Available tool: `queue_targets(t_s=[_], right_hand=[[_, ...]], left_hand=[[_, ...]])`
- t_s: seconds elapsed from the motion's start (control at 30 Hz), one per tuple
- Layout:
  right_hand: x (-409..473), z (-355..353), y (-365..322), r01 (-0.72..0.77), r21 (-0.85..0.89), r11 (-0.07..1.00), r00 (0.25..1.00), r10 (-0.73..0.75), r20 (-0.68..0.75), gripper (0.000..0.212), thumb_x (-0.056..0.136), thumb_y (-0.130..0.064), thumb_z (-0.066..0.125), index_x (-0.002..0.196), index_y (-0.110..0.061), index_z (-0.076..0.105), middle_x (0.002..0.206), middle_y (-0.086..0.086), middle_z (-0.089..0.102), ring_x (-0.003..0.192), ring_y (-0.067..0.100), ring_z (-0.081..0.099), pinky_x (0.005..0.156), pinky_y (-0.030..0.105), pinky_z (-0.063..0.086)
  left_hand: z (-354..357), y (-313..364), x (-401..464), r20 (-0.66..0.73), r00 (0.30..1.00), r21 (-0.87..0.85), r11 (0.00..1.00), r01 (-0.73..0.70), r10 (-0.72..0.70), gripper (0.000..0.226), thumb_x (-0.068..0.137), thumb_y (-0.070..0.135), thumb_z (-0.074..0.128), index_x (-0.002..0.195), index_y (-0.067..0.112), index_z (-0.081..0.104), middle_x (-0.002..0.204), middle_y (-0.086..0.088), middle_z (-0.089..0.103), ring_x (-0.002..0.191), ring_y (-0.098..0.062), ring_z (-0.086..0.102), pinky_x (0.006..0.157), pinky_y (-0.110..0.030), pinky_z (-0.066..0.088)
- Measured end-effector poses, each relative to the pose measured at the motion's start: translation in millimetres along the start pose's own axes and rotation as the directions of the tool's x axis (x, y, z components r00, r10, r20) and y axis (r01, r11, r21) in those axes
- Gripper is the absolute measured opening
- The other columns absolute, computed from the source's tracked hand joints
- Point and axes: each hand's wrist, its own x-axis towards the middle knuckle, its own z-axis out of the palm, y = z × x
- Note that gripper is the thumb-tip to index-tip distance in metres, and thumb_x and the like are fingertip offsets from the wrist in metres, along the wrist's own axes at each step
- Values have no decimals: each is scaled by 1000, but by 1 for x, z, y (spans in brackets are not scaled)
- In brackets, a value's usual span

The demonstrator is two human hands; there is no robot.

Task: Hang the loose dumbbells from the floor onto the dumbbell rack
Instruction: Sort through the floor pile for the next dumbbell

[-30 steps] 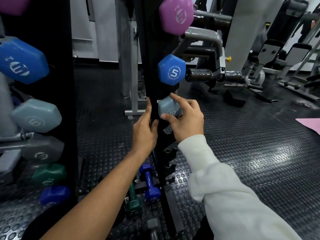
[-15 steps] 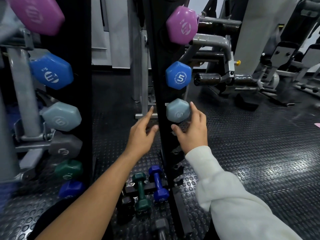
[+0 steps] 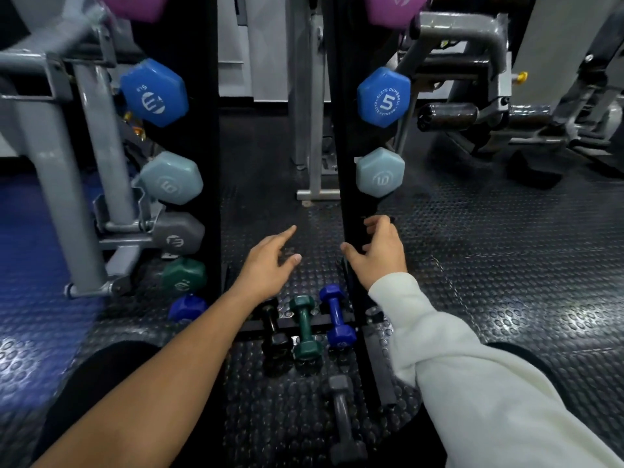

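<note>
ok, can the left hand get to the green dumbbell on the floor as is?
Probably yes. The left hand is open and holds nothing, hovering above the green dumbbell, whose handle is exposed between the black dumbbell and blue dumbbell.

Three dumbbells (image 3: 305,327) side by side on floor (image 3: 489,265) between rack uprights (image 3: 351,163); fourth dumbbell (image 3: 344,417) nearer (lying alone), both hands above.

The left arm (image 3: 162,376) is bare; the right arm (image 3: 472,383) wears a cream-white, bunched long sleeve.
</note>
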Motion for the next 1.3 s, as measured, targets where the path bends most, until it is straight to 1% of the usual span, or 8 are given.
queue_targets(t_s=[0.1, 0.2, 0.53, 0.73, 0.93, 1.07, 1.2, 1.3], right_hand=[[-9, 19, 8, 22, -46, 999, 994, -17, 107, 55, 82, -36, 79, 124, -20, 48, 122, 2, 52, 100, 23, 60, 89, 40, 53], [-15, 38, 17, 10, -115, 993, 975, 16, 223, 54, 84, -35, 78, 125, -18, 48, 125, 5, 52, 104, 25, 57, 89, 36, 49], [-26, 97, 51, -24, -293, 956, 839, 178, 514, 66, 83, -41, 78, 137, -21, 43, 137, 11, 46, 115, 36, 57, 97, 44, 50], [-31, 136, 77, -89, -312, 946, 785, 259, 562, 67, 83, -41, 77, 139, -22, 44, 137, 11, 48, 118, 33, 56, 100, 42, 49], [-50, 183, 111, -220, -329, 918, 721, 381, 579, 73, 82, -40, 79, 142, -22, 43, 141, 12, 48, 128, 33, 51, 106, 39, 44], [-59, 211, 133, -322, -329, 888, 681, 459, 571, 71, 80, -40, 82, 138, -20, 46, 133, 13, 53, 119, 33, 57, 101, 39, 48], [-62, 233, 157, -414, -337, 846, 632, 533, 562, 69, 80, -39, 81, 137, -18, 48, 132, 9, 55, 119, 30, 58, 101, 37, 48], [-64, 247, 172, -462, -346, 817, 607, 575, 548, 68, 81, -41, 79, 137, -18, 48, 135, 9, 53, 122, 29, 57, 103, 37, 45]], left_hand=[[3, -19, -11, 70, 997, 84, 996, 36, -42, 67, 102, 41, 64, 161, 41, 32, 154, 1, 47, 134, -20, 52, 113, -36, 45], [7, -40, -18, 145, 986, 171, 983, 59, -85, 67, 102, 43, 63, 161, 37, 33, 147, -3, 50, 127, -21, 53, 107, -29, 43], [30, -101, -20, 277, 919, 335, 925, 179, -279, 73, 99, 45, 66, 162, 29, 34, 147, -17, 51, 133, -32, 52, 111, -37, 42], [51, -135, -12, 351, 844, 394, 882, 259, -405, 71, 97, 44, 69, 160, 34, 37, 145, -17, 53, 125, -33, 57, 101, -36, 48], [86, -160, -5, 361, 820, 375, 874, 309, -444, 69, 98, 40, 70, 159, 28, 41, 151, -13, 52, 133, -31, 54, 110, -38, 47], [116, -181, -3, 367, 806, 350, 872, 343, -465, 68, 98, 41, 68, 159, 27, 42, 154, -15, 50, 139, -34, 50, 114, -39, 43], [140, -195, 0, 350, 816, 258, 885, 389, -460, 62, 100, 37, 66, 157, 25, 44, 144, -13, 60, 115, -30, 65, 105, -42, 51], [155, -203, 8, 295, 831, 205, 881, 427, -471, 58, 102, 34, 64, 155, 23, 47, 150, -7, 58, 131, -28, 58, 112, -43, 47]])
